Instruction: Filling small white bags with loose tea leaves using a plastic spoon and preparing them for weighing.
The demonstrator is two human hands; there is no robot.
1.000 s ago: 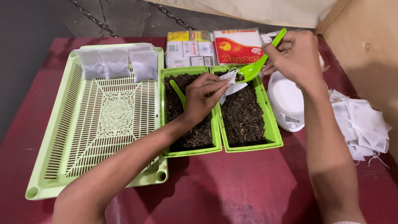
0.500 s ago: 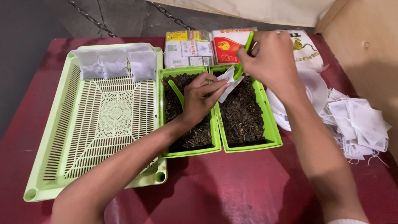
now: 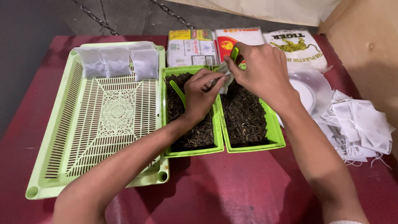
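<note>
Here a dark red bench (image 3: 232,186) stands on grey floor beside a plywood wall (image 3: 365,45). Left hand (image 3: 200,96) pinches a white filter bag (image 3: 226,79) over the leaf-filled green trays (image 3: 253,146). Right hand (image 3: 259,68) clasps a green spoon (image 3: 234,53) at the bag's mouth.

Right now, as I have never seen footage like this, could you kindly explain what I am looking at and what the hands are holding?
There is no machine here: a person works with two bare hands, filmed by one camera worn on the head, looking down at a red table.

The left hand pinches a small white pouch above two green bins of dark dried leaves. The right hand meets the pouch and holds a green scoop, mostly hidden in its grip. A second scoop lies in the left bin.

To the left, a green slatted tray carries three filled pouches. To the right lie empty pouches and a white round dish. Packets sit behind.
</note>
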